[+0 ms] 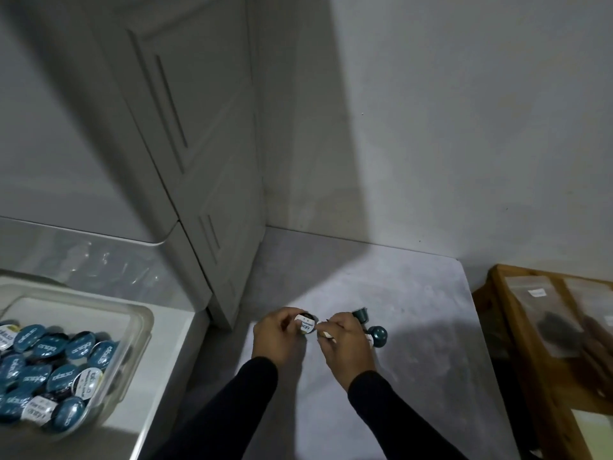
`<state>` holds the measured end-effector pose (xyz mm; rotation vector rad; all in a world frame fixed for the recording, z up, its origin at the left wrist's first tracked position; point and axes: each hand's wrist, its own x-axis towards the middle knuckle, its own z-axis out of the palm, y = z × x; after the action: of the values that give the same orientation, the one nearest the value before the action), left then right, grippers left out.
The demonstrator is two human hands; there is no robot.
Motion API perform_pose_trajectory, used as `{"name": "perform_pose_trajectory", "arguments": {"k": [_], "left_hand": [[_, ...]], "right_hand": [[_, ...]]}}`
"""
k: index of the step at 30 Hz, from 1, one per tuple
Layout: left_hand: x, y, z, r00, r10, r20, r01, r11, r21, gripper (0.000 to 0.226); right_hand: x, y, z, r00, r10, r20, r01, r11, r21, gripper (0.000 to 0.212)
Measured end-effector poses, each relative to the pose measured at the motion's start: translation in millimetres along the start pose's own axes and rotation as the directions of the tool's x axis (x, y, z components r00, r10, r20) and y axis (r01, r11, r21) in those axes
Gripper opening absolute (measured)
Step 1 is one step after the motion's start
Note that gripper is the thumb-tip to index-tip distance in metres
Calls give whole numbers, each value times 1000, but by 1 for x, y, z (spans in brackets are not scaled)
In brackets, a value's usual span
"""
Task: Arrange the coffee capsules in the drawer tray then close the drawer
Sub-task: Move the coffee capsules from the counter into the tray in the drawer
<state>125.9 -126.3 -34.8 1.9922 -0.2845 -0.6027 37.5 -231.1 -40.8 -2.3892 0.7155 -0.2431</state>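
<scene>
Gathering capsules off the grey counter (pixel 414 327), you have both hands busy at once, and that is where trouble could start. Your left hand (pixel 277 336) has its fingers curled round a white-lidded capsule (pixel 306 324), label facing up. Your right hand (pixel 346 340) pinches something small and pale just beside it, probably another capsule, though most of it is hidden under the fingers.

Two teal capsules (pixel 378 335) lie loose on the counter at the far right of your right hand, one close against its knuckles. They look round enough to roll: a careless sweep of that hand could send them toward the counter's right edge and down by the wooden box (pixel 530 327).

The clear tray (pixel 142 322), already heaped with teal and white capsules (pixel 49 373), sits well apart on the left, across a gap in the surfaces. Carrying two capsules over in fingertip grips risks a drop into that gap. The heap is also unsorted and high near the tray's rim, so anything tossed on top may slide off or, I judge, foul the drawer when you close it.
</scene>
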Motion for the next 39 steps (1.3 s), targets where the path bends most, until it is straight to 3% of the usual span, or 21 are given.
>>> {"name": "perform_pose_trajectory", "arguments": {"k": [4, 8, 14, 22, 30, 39], "left_hand": [[3, -10, -10, 996, -80, -44, 79, 997, -25, 12], [-4, -11, -12, 985, -139, -98, 122, 980, -160, 15], [-22, -13, -13, 973, -222, -67, 177, 898, -402, 24], [-59, 19, -32, 977, -197, -81, 100, 762, -640, 26], [-103, 66, -86, 977, -88, -195, -107, 588, -802, 20], [-136, 55, -168, 884, -186, -429, -293, 495, -818, 21]], "right_hand": [[-1, -5, -1, 997, 69, 23, -70, 997, 44, 14], [0, -8, -1, 989, 133, 68, -138, 988, 68, 18], [5, -17, -10, 984, 165, 66, -170, 982, 83, 15], [-1, -38, -36, 940, 342, -3, -304, 839, 451, 16], [-24, -102, -78, 971, 237, -14, -135, 600, 788, 18], [-42, -203, -61, 991, -13, 134, -105, 549, 829, 18]]}}
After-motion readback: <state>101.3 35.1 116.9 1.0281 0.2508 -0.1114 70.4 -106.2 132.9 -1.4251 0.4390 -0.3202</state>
